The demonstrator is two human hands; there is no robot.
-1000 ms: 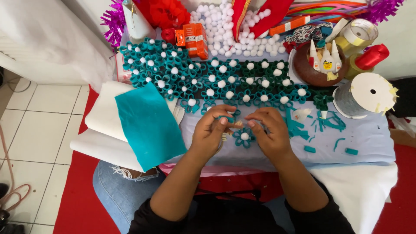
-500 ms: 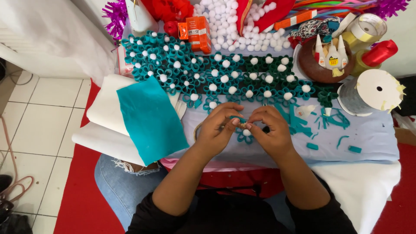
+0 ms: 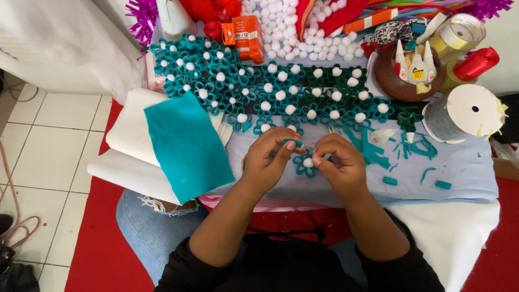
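Note:
My left hand [image 3: 271, 154] and my right hand [image 3: 338, 161] meet over a small teal felt flower [image 3: 304, 165] with a white pompom centre, resting on the pale blue cloth [image 3: 465, 173]. Fingers of both hands pinch its looped petals; the left thumb and finger also hold a short teal felt strip [image 3: 292, 144]. Just beyond the hands lies a wide mat of joined teal and dark green felt flowers [image 3: 270, 89] with white pompom centres.
A teal felt sheet [image 3: 186, 143] lies on white felt sheets [image 3: 130, 135] at left. White pompoms [image 3: 281, 27], an orange glue box [image 3: 246, 35], a brown bowl of glue bottles [image 3: 405, 70], ribbon spools [image 3: 470, 111] and teal felt scraps [image 3: 411, 146] crowd the back and right.
Both hands have stayed on the flower, with small finger shifts around its petals. The view has shifted slightly; nothing else on the table moved.

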